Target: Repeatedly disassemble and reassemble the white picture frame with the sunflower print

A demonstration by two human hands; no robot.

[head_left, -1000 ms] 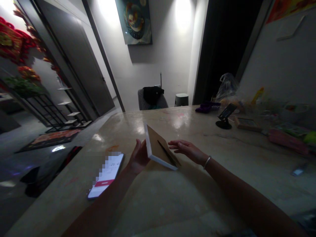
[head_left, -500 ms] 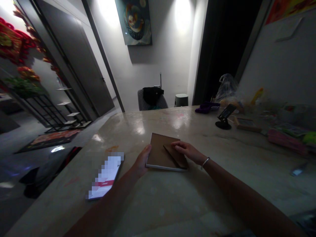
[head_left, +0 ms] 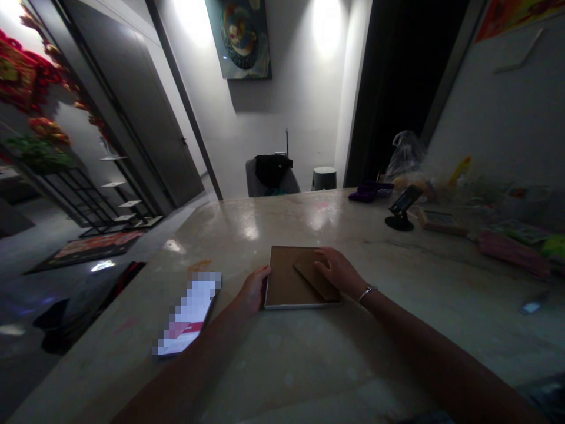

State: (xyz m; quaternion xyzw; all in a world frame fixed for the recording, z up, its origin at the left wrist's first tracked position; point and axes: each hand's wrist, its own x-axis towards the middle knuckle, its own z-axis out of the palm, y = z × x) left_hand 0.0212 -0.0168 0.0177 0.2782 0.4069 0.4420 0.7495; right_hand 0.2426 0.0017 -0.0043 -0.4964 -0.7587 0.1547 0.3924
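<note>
While the left hand grips the left edge of the brown-backed frame, thumb up at the rim, the right hand is right there on the far right part, fingers curled over the slanting brown flap; pinching or just resting, I can't tell! And look at the frame, back side up, low over the middle of the worktop, white edge facing near. Over to the left, a lit phone; far right, a black stand.
</note>
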